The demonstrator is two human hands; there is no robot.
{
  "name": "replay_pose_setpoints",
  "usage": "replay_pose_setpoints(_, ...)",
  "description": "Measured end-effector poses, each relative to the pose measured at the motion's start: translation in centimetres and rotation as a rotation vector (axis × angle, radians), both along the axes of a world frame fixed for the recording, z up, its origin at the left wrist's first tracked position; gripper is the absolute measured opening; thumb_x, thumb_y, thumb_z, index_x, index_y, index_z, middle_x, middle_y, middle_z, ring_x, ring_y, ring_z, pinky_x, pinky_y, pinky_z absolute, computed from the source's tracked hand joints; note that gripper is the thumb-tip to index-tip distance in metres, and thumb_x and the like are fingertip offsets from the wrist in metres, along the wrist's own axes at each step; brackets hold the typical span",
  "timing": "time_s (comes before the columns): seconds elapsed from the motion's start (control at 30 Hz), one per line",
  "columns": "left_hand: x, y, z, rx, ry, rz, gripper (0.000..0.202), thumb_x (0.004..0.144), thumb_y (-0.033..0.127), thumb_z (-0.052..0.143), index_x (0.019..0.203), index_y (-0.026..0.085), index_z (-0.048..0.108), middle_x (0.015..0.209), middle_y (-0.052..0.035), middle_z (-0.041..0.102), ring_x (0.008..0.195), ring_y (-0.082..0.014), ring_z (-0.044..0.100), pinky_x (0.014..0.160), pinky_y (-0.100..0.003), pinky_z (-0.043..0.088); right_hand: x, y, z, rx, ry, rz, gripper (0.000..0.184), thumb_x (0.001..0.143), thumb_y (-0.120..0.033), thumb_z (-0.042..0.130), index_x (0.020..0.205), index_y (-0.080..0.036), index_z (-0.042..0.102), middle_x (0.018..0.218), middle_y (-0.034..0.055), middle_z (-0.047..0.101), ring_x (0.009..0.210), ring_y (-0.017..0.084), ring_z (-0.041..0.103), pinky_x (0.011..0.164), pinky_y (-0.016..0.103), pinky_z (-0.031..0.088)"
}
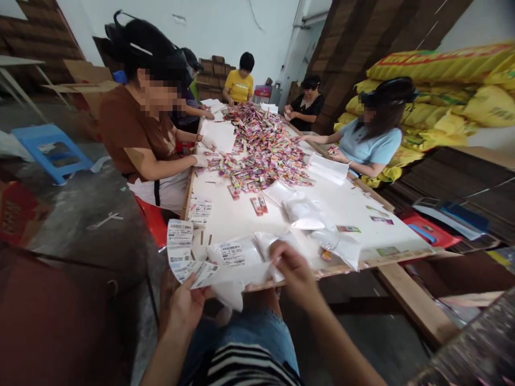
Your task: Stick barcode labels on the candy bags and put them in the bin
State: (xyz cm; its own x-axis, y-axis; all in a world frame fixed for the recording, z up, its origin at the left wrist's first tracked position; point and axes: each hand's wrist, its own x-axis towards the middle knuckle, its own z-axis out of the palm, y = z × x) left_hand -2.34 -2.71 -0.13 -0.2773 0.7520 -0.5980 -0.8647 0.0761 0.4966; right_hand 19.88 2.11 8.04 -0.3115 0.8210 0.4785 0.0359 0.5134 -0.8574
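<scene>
My left hand [187, 303] is closed on a curling strip of printed labels [181, 244], which hangs over the table's near left corner. Its thumb presses the strip's lower end. A stuffed white plastic bag [237, 254] with a label on it lies right beside the strip. My right hand [295, 271] is at that bag's right edge, finger and thumb pinched together on what looks like the bag's edge; the fingertips are slightly blurred. More white bags [303, 212] lie just beyond my right hand. White backing paper [229, 295] droops over the table edge near my left hand.
Small colourful packets [265, 145] are heaped along the white table [217, 187]. Co-workers sit around it, one in a brown shirt [124, 120] close on the left, one in light blue [370, 145] on the right. A blue stool [54, 150] and yellow sacks [442, 107] stand beyond.
</scene>
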Motion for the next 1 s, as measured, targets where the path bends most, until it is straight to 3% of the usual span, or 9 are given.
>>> replay_pose_setpoints(0.1,-1.1,0.4,-0.4,-0.100,0.210,0.125,0.051,0.085,0.007,0.046,0.134,0.022,0.043,0.101,-0.0055,0.071,0.070,-0.0134,0.067,0.061,-0.025,0.056,4.9,5.0,0.2,-0.011,0.132,-0.365,0.017,0.089,-0.038,0.044,0.081,-0.023,0.042,0.075,-0.0009,0.045,0.066,0.012,0.046,0.063,0.025,0.040)
replay_pose_setpoints(0.17,-1.4,0.3,-0.5,-0.142,0.280,0.129,0.050,0.083,0.008,0.049,0.132,0.021,0.045,0.101,-0.0058,0.070,0.066,-0.0127,0.067,0.057,-0.024,0.055,7.0,8.4,-2.2,-0.046,-0.069,-0.475,0.021,0.089,-0.042,0.038,0.083,-0.023,0.042,0.072,-0.0014,0.046,0.060,0.012,0.044,0.059,0.025,0.039)
replay_pose_setpoints(0.23,-1.2,0.1,-0.6,-0.154,0.273,0.064,0.046,0.082,0.009,0.053,0.127,0.016,0.050,0.091,-0.0067,0.072,0.065,-0.0149,0.067,0.056,-0.025,0.056,7.8,10.8,-5.7,-0.087,-0.317,-0.472,0.026,0.085,-0.045,0.041,0.080,-0.021,0.048,0.067,-0.0008,0.048,0.058,0.013,0.044,0.058,0.027,0.040)
replay_pose_setpoints(0.33,-0.5,-0.3,-0.8,-0.170,0.251,-0.004,0.038,0.081,0.010,0.055,0.119,0.010,0.056,0.079,-0.0067,0.072,0.065,-0.0168,0.068,0.056,-0.026,0.056,7.7,11.8,-10.4,-0.096,-0.449,-0.495,0.031,0.078,-0.045,0.051,0.087,-0.016,0.058,0.074,0.0051,0.058,0.070,0.019,0.051,0.070,0.035,0.042)
replay_pose_setpoints(0.43,-0.3,-0.6,-1.0,-0.151,0.297,0.006,0.043,0.081,0.010,0.055,0.123,0.016,0.054,0.085,-0.0059,0.073,0.072,-0.0183,0.069,0.064,-0.030,0.058,7.0,10.7,-12.9,0.026,-0.592,-0.622,0.042,0.083,-0.040,0.048,0.117,-0.016,0.055,0.110,0.0141,0.058,0.101,0.028,0.051,0.089,0.046,0.037)
replay_pose_setpoints(0.6,-0.4,-0.1,-0.7,-0.213,0.340,-0.112,0.044,0.082,0.019,0.056,0.126,0.018,0.052,0.095,-0.0102,0.073,0.083,-0.0256,0.070,0.073,-0.041,0.058,5.4,8.8,-14.4,0.282,-0.924,-0.362,0.054,0.086,-0.047,0.048,0.132,-0.019,0.047,0.137,0.0116,0.047,0.129,0.026,0.037,0.108,0.045,0.023)
replay_pose_setpoints(0.8,0.6,0.9,0.1,-0.180,0.350,-0.119,0.045,0.081,0.018,0.056,0.126,0.019,0.053,0.085,-0.0073,0.075,0.083,-0.0267,0.070,0.074,-0.042,0.058,3.2,8.2,-15.5,0.252,-0.973,-0.458,0.077,0.081,-0.058,0.049,0.141,-0.012,0.035,0.144,0.0152,0.038,0.136,0.030,0.027,0.112,0.050,0.012)
replay_pose_setpoints(0.9,0.2,0.6,0.1,-0.172,0.374,-0.129,0.048,0.080,0.018,0.057,0.128,0.021,0.051,0.084,-0.0067,0.075,0.080,-0.0267,0.070,0.071,-0.041,0.058,4.1,9.5,-15.4,0.178,-0.842,-0.492,0.066,0.082,-0.058,0.047,0.134,-0.016,0.046,0.137,0.0125,0.048,0.131,0.028,0.038,0.111,0.049,0.018)
replay_pose_setpoints(1.0,-0.8,0.0,-0.2,-0.235,0.373,-0.217,0.056,0.078,0.025,0.061,0.132,0.023,0.046,0.080,-0.0075,0.075,0.073,-0.0299,0.070,0.065,-0.045,0.058,7.0,12.8,-14.3,-0.079,-0.630,-0.793,0.055,0.089,-0.055,0.032,0.113,-0.015,0.061,0.113,0.0132,0.066,0.104,0.025,0.061,0.094,0.042,0.041)
